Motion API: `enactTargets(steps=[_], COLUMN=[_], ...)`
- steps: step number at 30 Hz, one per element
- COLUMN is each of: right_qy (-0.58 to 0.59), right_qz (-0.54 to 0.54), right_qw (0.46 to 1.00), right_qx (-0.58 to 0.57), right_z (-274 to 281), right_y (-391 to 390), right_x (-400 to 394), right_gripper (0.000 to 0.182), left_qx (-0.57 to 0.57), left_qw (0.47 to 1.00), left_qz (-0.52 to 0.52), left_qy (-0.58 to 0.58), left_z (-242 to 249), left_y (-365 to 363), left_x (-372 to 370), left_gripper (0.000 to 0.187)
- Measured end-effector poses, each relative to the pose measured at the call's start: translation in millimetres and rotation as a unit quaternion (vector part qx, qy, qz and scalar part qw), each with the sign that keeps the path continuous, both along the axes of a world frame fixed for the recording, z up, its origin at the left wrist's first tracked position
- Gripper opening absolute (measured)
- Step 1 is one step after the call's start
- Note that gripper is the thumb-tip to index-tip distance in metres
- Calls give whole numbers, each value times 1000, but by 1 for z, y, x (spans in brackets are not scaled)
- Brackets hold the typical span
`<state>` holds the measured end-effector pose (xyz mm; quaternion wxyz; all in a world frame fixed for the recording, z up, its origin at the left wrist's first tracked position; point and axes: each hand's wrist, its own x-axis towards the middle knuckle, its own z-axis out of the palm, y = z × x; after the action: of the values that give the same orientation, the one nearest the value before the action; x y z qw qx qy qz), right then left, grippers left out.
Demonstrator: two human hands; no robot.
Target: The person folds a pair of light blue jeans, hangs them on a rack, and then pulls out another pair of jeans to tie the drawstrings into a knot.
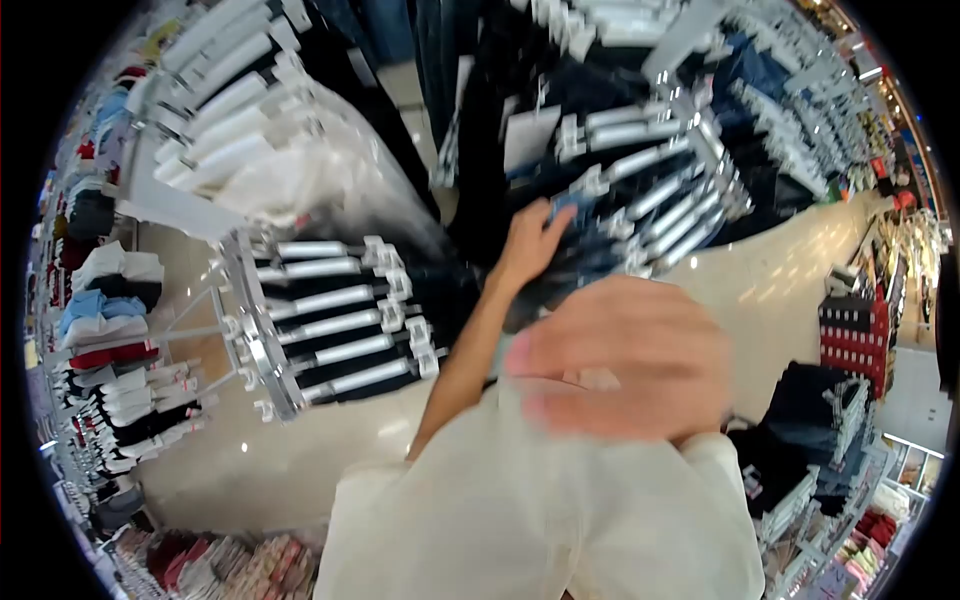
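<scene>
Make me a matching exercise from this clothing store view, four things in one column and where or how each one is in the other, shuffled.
1. left hand
2. right hand
3. folded shirts
4. cream garment

A. stacked on shelves at far left
B. blurred, close to the camera
C. reaching into dark trousers hung on a rack
D. pale fabric at the bottom of the view

Pairs: 1-C, 2-B, 3-A, 4-D
</scene>
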<state>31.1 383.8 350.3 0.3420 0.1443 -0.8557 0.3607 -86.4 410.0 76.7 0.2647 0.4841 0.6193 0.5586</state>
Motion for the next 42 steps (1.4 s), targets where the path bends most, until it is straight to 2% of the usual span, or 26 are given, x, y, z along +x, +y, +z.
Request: enactTargets(steps=[1,3,5,11,20,30,42], right_qy=[39,55,50,42,30,16,7], right_qz=[41,-13,-76,-47,-45,-26,20], right_qw=[997,997,995,997,984,951,897], right_qx=[46,-45,-35,34,167,309,442], right_z=[7,20,27,26,27,26,29], right_y=[-3,-37,-52,-43,-22,-12,-29], right_x=[0,9,6,5,14,30,41], right_gripper=[12,9,7,8,11,13,17], left_qx=[-10,-22,-19,-20,-17,-77,-73], left_qw=[1000,1000,1000,1000,997,991,989], left_qz=[-2,-6,-11,-6,54,67,88], left_qy=[13,6,-15,-20,-52,-86,-95], left_z=[0,-2,4,3,-12,-11,-4], left_y=[2,3,1,5,18,21,14], left_x=[-3,-2,-1,1,5,13,26], left_gripper=[34,36,37,40,39,40,38])
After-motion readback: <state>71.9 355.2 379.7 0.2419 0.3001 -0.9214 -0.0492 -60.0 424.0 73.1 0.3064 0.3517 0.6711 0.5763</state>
